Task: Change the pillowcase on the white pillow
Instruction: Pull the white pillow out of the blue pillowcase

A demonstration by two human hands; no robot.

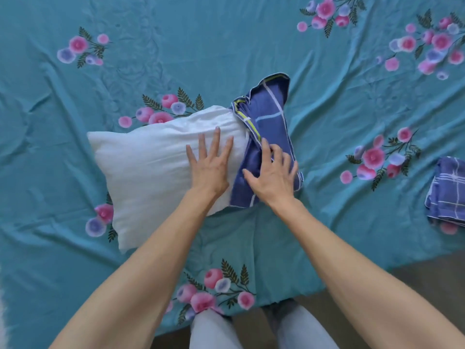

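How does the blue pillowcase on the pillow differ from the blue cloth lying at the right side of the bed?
The pillowcase is bunched over only one end of the white pillow; the cloth lies folded flat on the bedsheet, apart from the pillow. The right hand touches the pillowcase while the left hand presses on the pillow; no hand touches the cloth. The pillowcase shows a yellow-green stripe; the cloth shows none. Both are blue with white lines.
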